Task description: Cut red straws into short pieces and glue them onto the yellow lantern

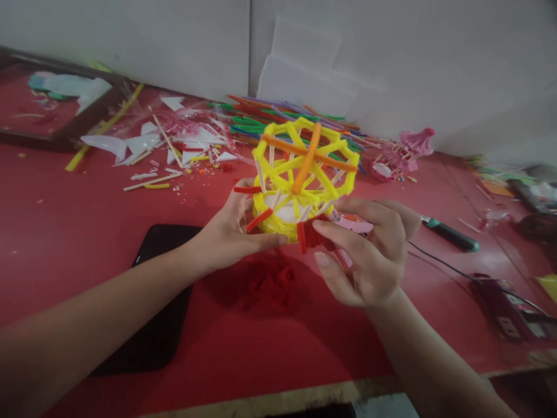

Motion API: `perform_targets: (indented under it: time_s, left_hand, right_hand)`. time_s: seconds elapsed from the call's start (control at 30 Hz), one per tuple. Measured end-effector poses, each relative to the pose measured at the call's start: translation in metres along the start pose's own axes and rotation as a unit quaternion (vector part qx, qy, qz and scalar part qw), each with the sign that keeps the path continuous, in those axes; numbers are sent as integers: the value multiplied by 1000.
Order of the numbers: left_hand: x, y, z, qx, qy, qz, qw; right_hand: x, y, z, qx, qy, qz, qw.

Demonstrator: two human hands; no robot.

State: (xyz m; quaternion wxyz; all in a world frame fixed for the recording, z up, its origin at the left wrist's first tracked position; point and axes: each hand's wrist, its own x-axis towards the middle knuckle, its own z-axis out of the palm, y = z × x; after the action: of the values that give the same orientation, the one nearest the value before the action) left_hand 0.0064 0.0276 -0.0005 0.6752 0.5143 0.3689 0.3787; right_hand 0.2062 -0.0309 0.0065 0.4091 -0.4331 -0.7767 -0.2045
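A small openwork model [289, 217] of yellow pipe cleaners, pale sticks and a white base is raised above the red table. Two orange strips [312, 155] cross over its top ring. My left hand [232, 229] grips the base from the left, its thumb along the lower front. Short red pipe cleaner pieces [260, 220] stick out from the left side. At the front right, my right hand [369, 249] pinches a red folded pipe cleaner piece [319, 233] against the base. Something pink [352, 224] shows behind those fingers, partly hidden.
A black tablet-like slab [161, 325] lies under my left forearm. Paper scraps and sticks [174, 148] litter the back left, beside coloured pipe cleaners [248, 125]. A pink model [409, 154] stands back right. Rightward are a green-and-black handled tool [452, 233] and a corded dark-red box [500, 307].
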Motion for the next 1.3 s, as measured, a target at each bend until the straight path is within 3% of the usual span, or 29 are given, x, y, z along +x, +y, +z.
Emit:
perform_targets:
  time_s: [0.23,0.37,0.57,1.0,1.3]
  left_hand:
    - [1,2,1,19,12,-12,1000]
    - [0,10,7,3,28,-5,1000]
    - [0,10,7,-32,29,-15,999]
    - [0,-1,-1,-31,3,1,1000]
    - [3,-1,1,-20,-50,7,998]
  right_hand:
    - [0,-1,-1,4,-10,1,1000]
    - [0,-1,-2,20,17,-10,1000]
    - [0,-3,-1,18,4,1,1000]
    - [1,-1,0,12,4,-27,1000]
    - [-1,0,-1,13,16,-38,999]
